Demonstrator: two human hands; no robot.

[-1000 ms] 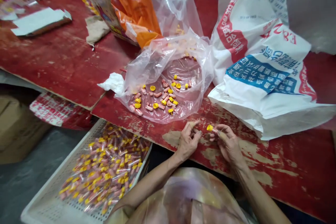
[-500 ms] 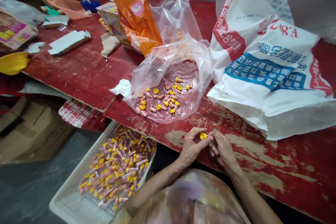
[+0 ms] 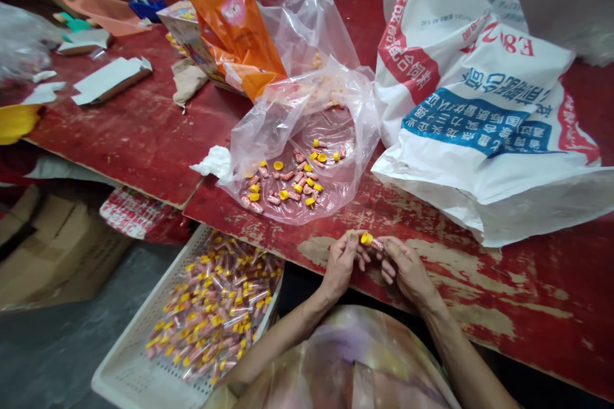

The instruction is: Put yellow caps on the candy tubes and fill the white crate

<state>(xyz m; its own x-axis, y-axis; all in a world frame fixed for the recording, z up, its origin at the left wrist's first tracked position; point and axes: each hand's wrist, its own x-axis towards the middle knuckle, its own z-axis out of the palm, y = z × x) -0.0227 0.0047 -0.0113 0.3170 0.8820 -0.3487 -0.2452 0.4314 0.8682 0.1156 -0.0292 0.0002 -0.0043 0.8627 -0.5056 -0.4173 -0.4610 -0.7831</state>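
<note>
A small clear tube [image 3: 377, 245] with pink-and-white filling and a yellow cap [image 3: 366, 238] is held just above the red table's front edge. My right hand [image 3: 405, 268] pinches its body between thumb and fingers. On the cap side, my left hand [image 3: 339, 265] has its thumb pressed to its index finger, close beside the cap; whether anything sits in that pinch is hidden. Beyond the hands, a clear plastic bag [image 3: 330, 204] lies open with several loose yellow-capped pieces [image 3: 297, 188]. Many capped tubes [image 3: 215, 307] fill a white perforated crate [image 3: 129, 358] below the table, to the left.
A large white printed sack [image 3: 484, 185] stands on the red table [image 3: 153, 160] at right. Behind the clear bag are an orange packet [image 3: 235, 19] and a box. A pink scoop [image 3: 103, 13], an open white carton [image 3: 112, 80] and a cloth pouch [image 3: 188, 82] lie farther left.
My left thumb has drawn back leftward from the tube onto the index finger. My right hand keeps the tube, now slightly tilted. The view has shifted a little.
</note>
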